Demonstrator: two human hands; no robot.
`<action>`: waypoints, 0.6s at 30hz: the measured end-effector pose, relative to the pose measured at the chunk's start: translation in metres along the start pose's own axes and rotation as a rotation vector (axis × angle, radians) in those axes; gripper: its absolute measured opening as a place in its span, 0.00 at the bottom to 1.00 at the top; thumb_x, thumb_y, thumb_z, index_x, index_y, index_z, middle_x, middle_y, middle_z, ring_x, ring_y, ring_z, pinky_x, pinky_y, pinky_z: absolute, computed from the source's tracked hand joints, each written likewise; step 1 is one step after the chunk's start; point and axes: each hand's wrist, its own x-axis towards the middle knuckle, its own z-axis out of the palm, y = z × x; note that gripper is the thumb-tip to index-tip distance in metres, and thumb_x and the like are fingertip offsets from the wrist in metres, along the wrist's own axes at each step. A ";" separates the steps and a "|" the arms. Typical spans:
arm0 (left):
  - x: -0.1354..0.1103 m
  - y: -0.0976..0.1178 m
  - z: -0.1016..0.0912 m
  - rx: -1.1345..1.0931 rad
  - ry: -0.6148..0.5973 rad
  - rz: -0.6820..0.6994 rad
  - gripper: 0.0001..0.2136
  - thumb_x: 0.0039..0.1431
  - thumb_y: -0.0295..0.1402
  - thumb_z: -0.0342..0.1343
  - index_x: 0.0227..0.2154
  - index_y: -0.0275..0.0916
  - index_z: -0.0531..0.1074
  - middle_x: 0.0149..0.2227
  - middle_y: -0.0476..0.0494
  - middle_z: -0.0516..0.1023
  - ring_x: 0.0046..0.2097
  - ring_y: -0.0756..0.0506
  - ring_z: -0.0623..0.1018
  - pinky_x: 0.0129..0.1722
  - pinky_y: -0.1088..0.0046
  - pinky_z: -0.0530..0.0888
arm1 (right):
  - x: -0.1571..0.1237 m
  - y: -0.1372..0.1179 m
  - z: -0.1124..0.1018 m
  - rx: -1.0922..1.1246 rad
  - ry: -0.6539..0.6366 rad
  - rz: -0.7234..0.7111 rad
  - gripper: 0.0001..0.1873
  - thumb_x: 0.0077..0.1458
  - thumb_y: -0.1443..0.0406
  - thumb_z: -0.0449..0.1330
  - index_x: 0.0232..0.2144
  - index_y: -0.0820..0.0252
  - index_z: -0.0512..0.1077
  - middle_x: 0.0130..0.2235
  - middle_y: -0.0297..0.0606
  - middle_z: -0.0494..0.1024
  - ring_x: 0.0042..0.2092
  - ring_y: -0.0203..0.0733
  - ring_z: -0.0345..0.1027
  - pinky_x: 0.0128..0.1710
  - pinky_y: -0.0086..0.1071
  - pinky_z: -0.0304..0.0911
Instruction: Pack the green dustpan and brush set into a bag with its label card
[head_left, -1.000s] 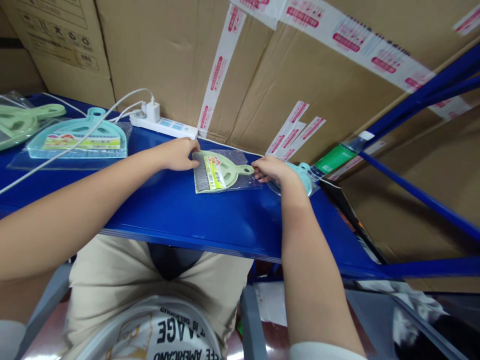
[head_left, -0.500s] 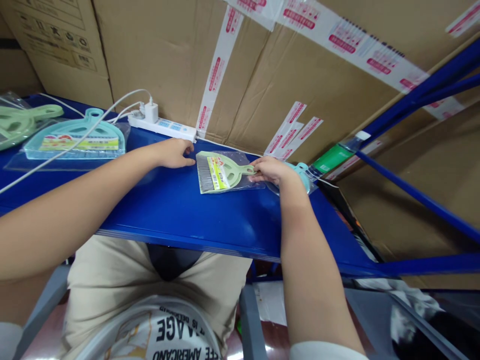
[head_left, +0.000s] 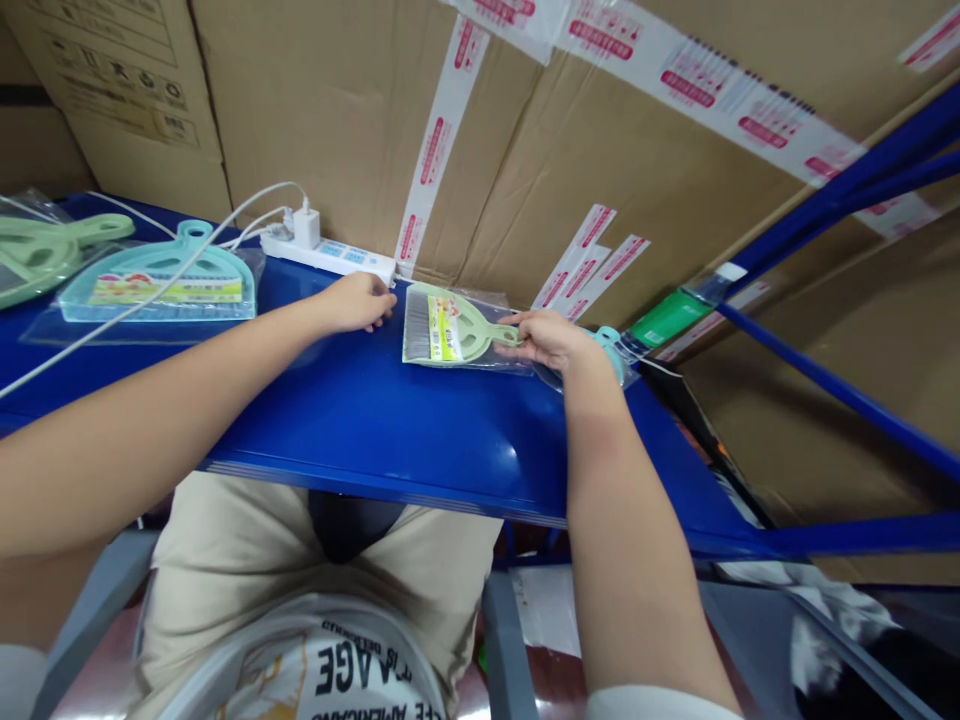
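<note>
A light green dustpan and brush set [head_left: 474,330] in a clear plastic bag is tilted over the blue table, its grey bristles pointing left. My right hand [head_left: 546,338] is closed around its handle end through the bag. A yellow and white label sits across the brush. My left hand [head_left: 358,302] hovers left of the bristles, near the power strip, its fingers loosely bent and apart with nothing in them. Just beyond my right hand, partly hidden by it, lies a light blue bagged set [head_left: 609,348].
A bagged blue dustpan set [head_left: 193,262] and a bagged green one [head_left: 45,245] lie at left, crossed by a white cable. A white power strip [head_left: 337,258] sits against the cardboard boxes [head_left: 337,110]. A green-labelled bottle [head_left: 679,312] leans by the blue frame at right.
The green dustpan and brush set has turned slightly, its bristle end shifting up and away from me. My left hand's fingers have curled in more. My right hand keeps its hold.
</note>
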 end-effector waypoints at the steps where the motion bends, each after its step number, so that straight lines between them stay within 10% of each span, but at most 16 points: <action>1: 0.000 0.001 0.001 -0.124 -0.028 -0.049 0.14 0.62 0.38 0.56 0.44 0.37 0.81 0.38 0.33 0.85 0.44 0.35 0.85 0.48 0.55 0.81 | 0.001 -0.001 0.000 0.028 -0.003 -0.006 0.33 0.42 0.87 0.46 0.48 0.70 0.73 0.33 0.41 0.79 0.35 0.40 0.79 0.43 0.34 0.82; 7: -0.008 0.019 0.011 -0.554 -0.101 -0.185 0.17 0.70 0.32 0.46 0.51 0.37 0.78 0.46 0.33 0.87 0.52 0.39 0.84 0.55 0.58 0.80 | 0.002 -0.003 0.001 0.106 -0.032 -0.048 0.30 0.41 0.87 0.46 0.43 0.68 0.72 0.37 0.45 0.80 0.37 0.39 0.79 0.44 0.36 0.82; 18: -0.006 0.022 0.021 -0.653 0.007 -0.297 0.23 0.71 0.29 0.41 0.64 0.35 0.68 0.47 0.35 0.87 0.54 0.39 0.84 0.56 0.56 0.81 | -0.001 -0.004 0.018 0.071 -0.079 -0.118 0.21 0.46 0.88 0.49 0.31 0.63 0.70 0.33 0.39 0.76 0.38 0.38 0.77 0.45 0.34 0.81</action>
